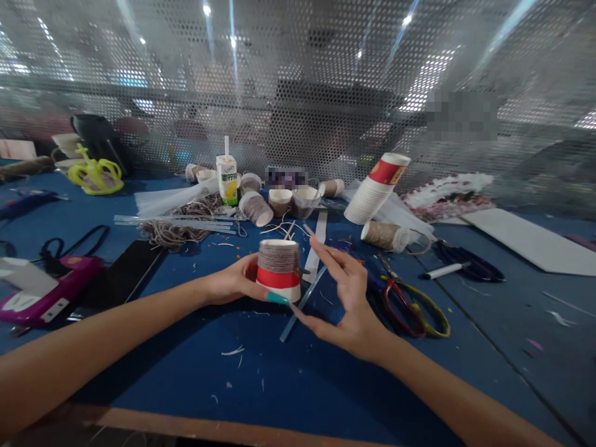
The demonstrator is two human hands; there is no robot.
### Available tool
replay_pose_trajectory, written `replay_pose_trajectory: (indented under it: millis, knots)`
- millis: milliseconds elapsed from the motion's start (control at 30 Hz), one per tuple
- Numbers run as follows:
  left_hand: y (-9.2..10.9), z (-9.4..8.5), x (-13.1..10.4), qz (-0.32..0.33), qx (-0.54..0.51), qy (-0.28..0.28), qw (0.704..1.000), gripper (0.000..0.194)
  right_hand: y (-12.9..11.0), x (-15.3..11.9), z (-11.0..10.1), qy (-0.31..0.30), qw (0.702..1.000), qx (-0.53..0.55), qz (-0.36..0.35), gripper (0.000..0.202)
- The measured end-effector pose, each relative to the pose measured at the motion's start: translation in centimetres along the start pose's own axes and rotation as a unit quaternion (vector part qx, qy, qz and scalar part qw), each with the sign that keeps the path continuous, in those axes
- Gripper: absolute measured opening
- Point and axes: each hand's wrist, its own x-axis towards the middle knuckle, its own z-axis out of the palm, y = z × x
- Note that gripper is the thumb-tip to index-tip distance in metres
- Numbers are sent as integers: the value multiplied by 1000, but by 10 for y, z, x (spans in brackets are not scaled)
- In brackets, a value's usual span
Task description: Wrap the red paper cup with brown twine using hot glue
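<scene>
A paper cup (pixel 278 277) with a red band stands on the blue table, grey yarn wound round its upper part. My left hand (pixel 242 278) grips it from the left side, the thumb with a long teal nail lying across its lower front. To the right of the cup is my right hand (pixel 347 301), fingers stretched and apart, the thumb tip close to the cup's lower edge. I see nothing held in it. A clear glue stick (pixel 302 305) lies on the table between the cup and my right hand.
Scissors (pixel 410 307) lie right of my right hand, near a white pen (pixel 444 270). Behind are stacked paper cups (pixel 375 189), a drink carton (pixel 226 180) and grey yarn (pixel 179 226). A purple tool (pixel 56 288) and black phone-like slab (pixel 125 270) lie left.
</scene>
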Motion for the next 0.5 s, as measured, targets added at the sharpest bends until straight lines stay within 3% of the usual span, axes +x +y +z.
replay_pose_trajectory:
  millis: [133, 267, 500]
  knots:
    - [-2, -3, -1, -5, 3, -36, 999, 62, 9, -6, 6, 2, 998, -66, 0, 81]
    - [-4, -4, -1, -7, -1, -45, 999, 61, 17, -7, 13, 41, 999, 2, -24, 73]
    - [-6, -1, 2, 14, -38, -6, 999, 63, -1, 2, 3, 89, 991, -15, -100, 55]
